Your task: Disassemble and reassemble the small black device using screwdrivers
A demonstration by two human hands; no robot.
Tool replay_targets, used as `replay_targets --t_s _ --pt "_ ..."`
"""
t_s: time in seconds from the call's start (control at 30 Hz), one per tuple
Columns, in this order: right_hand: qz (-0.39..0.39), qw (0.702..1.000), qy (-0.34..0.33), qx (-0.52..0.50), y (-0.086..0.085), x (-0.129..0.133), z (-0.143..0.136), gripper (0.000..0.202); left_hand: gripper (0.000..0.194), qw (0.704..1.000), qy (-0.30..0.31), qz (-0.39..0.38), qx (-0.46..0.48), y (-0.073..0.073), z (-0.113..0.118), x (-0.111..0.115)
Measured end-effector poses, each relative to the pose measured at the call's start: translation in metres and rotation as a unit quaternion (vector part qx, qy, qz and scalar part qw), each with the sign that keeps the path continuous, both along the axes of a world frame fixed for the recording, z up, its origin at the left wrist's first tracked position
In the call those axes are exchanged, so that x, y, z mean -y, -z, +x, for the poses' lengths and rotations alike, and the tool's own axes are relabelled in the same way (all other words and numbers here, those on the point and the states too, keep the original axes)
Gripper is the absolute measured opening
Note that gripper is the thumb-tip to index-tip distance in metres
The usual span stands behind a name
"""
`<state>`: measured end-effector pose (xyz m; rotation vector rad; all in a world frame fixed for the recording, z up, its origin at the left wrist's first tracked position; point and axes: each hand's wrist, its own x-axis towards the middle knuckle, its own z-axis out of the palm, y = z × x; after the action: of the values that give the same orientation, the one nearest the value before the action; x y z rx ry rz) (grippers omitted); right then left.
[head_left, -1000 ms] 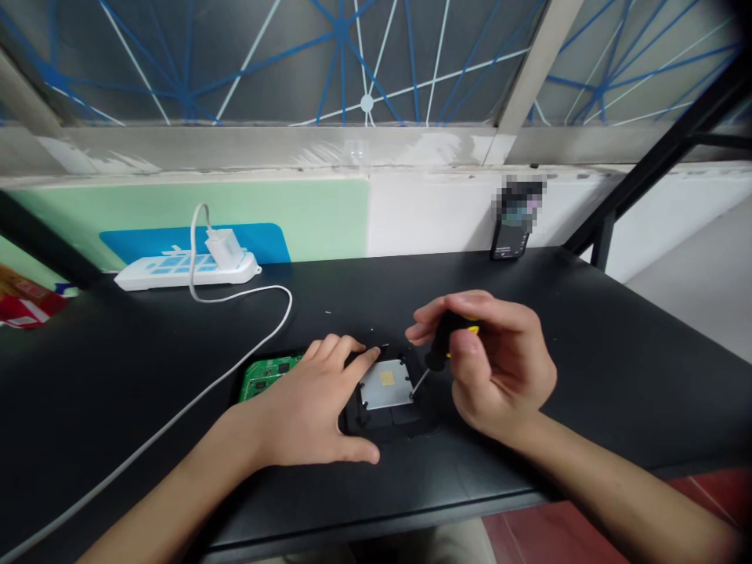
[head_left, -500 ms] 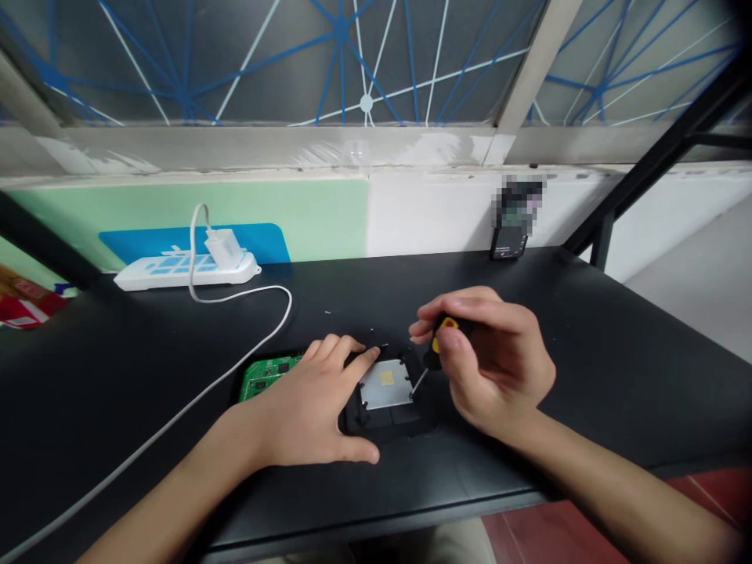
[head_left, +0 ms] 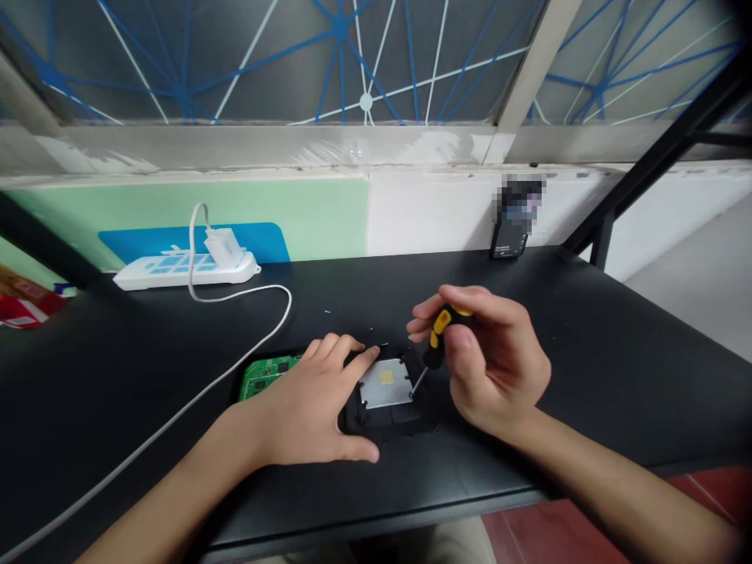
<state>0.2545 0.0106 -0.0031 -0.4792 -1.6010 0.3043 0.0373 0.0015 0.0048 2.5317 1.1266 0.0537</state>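
Note:
A screwdriver [head_left: 438, 337] with a yellow and black handle is held in my right hand [head_left: 499, 356], its thumb and fingers closed round the grip. The thin shaft slants down to the lower right corner of a silver metal plate [head_left: 386, 385] with a small yellowish label. That plate sits inside a black plastic housing [head_left: 399, 421]. My left hand [head_left: 311, 403] lies palm down with fingers spread, across the housing's left side, thumb stretched toward the front. Beneath and left of it shows a green circuit board [head_left: 267, 376] in a black case, partly hidden by the hand.
On the black table [head_left: 352, 305], a white power strip [head_left: 182, 270] holds a charger plug [head_left: 224, 247]. Its white cable [head_left: 176, 419] runs to the lower left. A phone [head_left: 511, 223] leans on the wall. Tiny bits [head_left: 327, 312] lie behind the housing. Red packaging [head_left: 27, 305] is far left.
The screwdriver's handle has turned a little in my right hand and its yellow parts show more. The right fingers have shifted slightly; my left hand and the housing stay put.

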Motion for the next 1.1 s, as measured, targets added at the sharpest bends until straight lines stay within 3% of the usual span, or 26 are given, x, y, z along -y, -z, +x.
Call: replay_targets --t_s 0.1,0.2,0.37,0.47,0.63,0.77,0.93,1.1 --pt "-0.033 0.996 -0.064 -0.048 0.001 0.003 -0.002 0.037 0.100 1.000 0.002 -0.002 0.000 -0.001 0.000 0.001" --pt "-0.008 0.996 -0.081 -0.042 0.000 0.001 0.000 0.033 0.099 1.000 0.003 -0.002 0.004 -0.001 -0.001 0.001" --pt "0.055 0.997 0.030 0.036 -0.001 -0.005 0.003 0.043 0.097 1.000 0.005 -0.002 0.003 -0.002 0.000 0.000" --pt "0.028 0.997 0.054 0.042 0.000 -0.004 0.002 0.046 0.098 1.000 0.005 -0.002 0.006 -0.002 -0.001 0.000" --pt "-0.051 0.998 -0.025 -0.020 0.002 0.001 -0.001 0.035 0.098 1.000 0.004 0.000 0.021 0.000 -0.002 0.001" --pt "-0.043 0.996 -0.067 -0.038 0.001 0.000 0.000 0.030 0.097 1.000 0.003 0.002 0.019 0.001 -0.001 0.001" --pt "0.043 0.998 0.017 0.036 0.001 -0.005 0.002 0.047 0.098 1.000 0.006 0.005 0.009 0.000 0.000 0.001" --pt "0.017 0.997 0.059 0.039 0.002 -0.008 0.001 0.052 0.101 1.000 0.004 -0.001 0.002 -0.001 0.000 0.002"
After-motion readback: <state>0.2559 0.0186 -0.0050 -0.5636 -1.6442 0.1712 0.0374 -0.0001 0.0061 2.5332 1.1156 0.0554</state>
